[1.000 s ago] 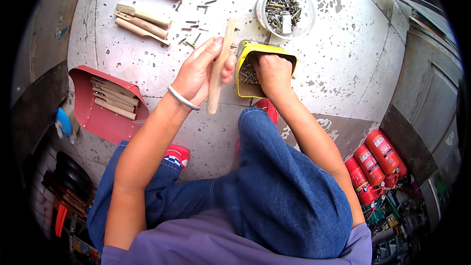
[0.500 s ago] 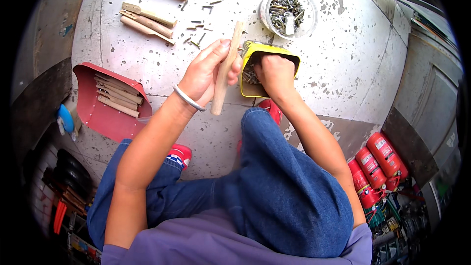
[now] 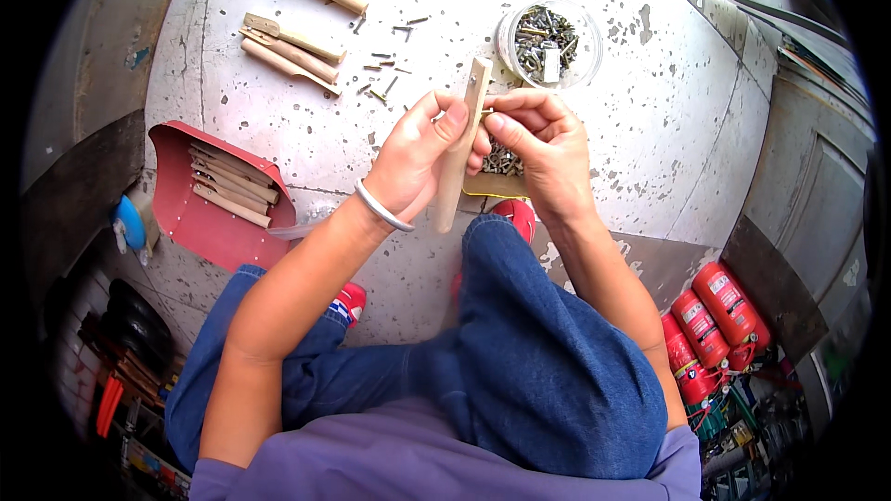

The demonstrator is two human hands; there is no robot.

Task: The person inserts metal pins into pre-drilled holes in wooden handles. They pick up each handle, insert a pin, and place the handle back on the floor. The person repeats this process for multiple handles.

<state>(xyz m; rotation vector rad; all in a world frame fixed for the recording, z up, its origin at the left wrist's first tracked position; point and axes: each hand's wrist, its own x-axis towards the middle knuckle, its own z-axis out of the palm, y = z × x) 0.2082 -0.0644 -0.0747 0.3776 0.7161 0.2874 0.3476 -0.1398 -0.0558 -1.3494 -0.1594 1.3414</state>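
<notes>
My left hand (image 3: 413, 160) is closed around a pale wooden handle (image 3: 454, 167), held tilted with its upper end pointing away from me. A small screw head shows near the handle's top, and a thin brass-coloured screw end (image 3: 487, 112) sticks out from its right side. At that end my right hand (image 3: 549, 147) has thumb and fingers pinched together; whatever is between them is hidden. Beneath the right hand stands a yellow-rimmed tin (image 3: 499, 189) with small metal nuts (image 3: 502, 161) in it, partly covered by the hand.
Wooden handles lie in groups (image 3: 295, 54) at the far left, beside loose screws (image 3: 379, 93). A clear round tub (image 3: 594, 48) of screws stands beyond my right hand. A red open container (image 3: 176, 195) holds more wooden pieces. Red fire extinguishers (image 3: 729, 297) stand at the right.
My right hand has come out of the yellow-rimmed tin and moved up to the screw end on the handle. The left hand with the handle has shifted slightly right and nearer.
</notes>
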